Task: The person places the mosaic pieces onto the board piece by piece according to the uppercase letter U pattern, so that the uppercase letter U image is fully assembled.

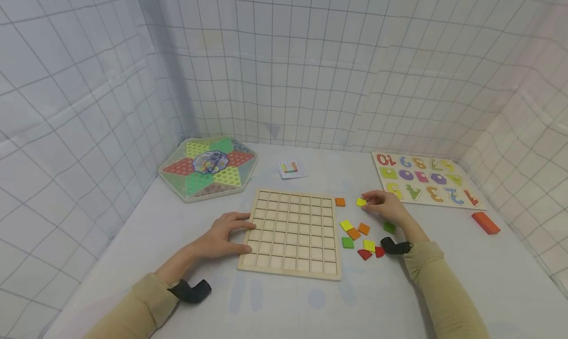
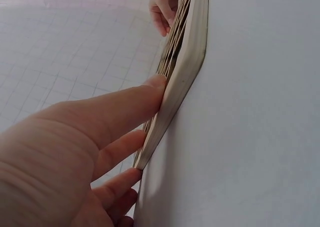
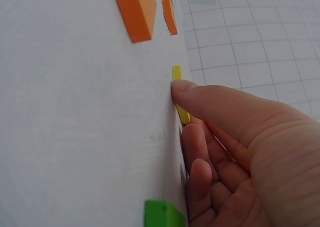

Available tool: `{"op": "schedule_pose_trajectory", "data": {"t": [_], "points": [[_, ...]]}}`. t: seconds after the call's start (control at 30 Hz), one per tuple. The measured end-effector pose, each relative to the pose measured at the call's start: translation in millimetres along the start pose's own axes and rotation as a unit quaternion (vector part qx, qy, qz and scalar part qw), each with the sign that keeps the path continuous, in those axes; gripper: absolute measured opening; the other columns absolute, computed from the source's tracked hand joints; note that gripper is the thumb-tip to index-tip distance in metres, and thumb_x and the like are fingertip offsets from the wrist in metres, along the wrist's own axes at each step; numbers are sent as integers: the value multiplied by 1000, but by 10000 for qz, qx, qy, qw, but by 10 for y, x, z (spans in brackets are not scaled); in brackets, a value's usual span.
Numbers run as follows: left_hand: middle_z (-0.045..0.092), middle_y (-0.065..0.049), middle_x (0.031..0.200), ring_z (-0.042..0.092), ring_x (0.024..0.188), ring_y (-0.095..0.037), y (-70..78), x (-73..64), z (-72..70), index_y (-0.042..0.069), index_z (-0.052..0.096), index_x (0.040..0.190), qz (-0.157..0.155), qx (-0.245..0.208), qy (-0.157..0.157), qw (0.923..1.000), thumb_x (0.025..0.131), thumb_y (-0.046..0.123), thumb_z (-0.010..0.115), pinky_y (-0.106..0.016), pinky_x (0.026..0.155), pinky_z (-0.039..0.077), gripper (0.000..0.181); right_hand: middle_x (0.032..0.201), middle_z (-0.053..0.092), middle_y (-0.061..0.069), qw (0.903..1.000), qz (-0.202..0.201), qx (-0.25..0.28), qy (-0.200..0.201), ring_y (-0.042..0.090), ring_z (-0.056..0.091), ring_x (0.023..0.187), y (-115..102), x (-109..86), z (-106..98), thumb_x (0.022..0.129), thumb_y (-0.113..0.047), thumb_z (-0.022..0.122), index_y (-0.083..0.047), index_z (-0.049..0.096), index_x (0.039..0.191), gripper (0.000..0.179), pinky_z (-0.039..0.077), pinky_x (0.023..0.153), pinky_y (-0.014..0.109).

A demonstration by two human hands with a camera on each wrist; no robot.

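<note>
A wooden grid board (image 1: 288, 272) lies flat on the table, its square cells bare. My left hand (image 1: 220, 236) rests at its left edge, fingers and thumb extended onto the rim; in the left wrist view the thumb (image 2: 135, 99) touches the board's edge (image 2: 175, 94). To the right of the board, my right hand (image 1: 387, 207) pinches a yellow square tile (image 1: 361, 202) at the table surface. The right wrist view shows the thumb across this yellow tile (image 3: 185, 115), with the other fingers curled behind.
Beside the board lie an orange tile (image 1: 340, 202), a light green tile (image 1: 348, 243), a dark green tile (image 1: 389, 227) and red pieces (image 1: 365, 254). A pattern card (image 1: 292, 168), a hexagonal checkers board (image 1: 191, 197), a number puzzle (image 1: 421, 197) and a red-orange block (image 1: 485, 222) stand farther out.
</note>
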State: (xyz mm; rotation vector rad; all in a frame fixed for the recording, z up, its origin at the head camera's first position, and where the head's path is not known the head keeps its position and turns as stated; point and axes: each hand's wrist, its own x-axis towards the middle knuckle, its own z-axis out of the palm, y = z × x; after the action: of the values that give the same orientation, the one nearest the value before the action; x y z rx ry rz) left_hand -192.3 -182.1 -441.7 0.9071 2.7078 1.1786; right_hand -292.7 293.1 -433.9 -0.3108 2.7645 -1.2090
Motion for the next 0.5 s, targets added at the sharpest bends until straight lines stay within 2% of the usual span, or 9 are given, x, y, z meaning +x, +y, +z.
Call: {"op": "schedule_pose_trajectory", "data": {"t": [0.5], "points": [[42,-15,139,28,130,-39,41,-3,30,16,62,119,-233,-83,88,9997,78,37,75,-62,100,15,49,100,64,8,9999,95,-107,60,22,53,87,30,-5,17,83,-27,73,-6,64,116,40,43,71,29]]}}
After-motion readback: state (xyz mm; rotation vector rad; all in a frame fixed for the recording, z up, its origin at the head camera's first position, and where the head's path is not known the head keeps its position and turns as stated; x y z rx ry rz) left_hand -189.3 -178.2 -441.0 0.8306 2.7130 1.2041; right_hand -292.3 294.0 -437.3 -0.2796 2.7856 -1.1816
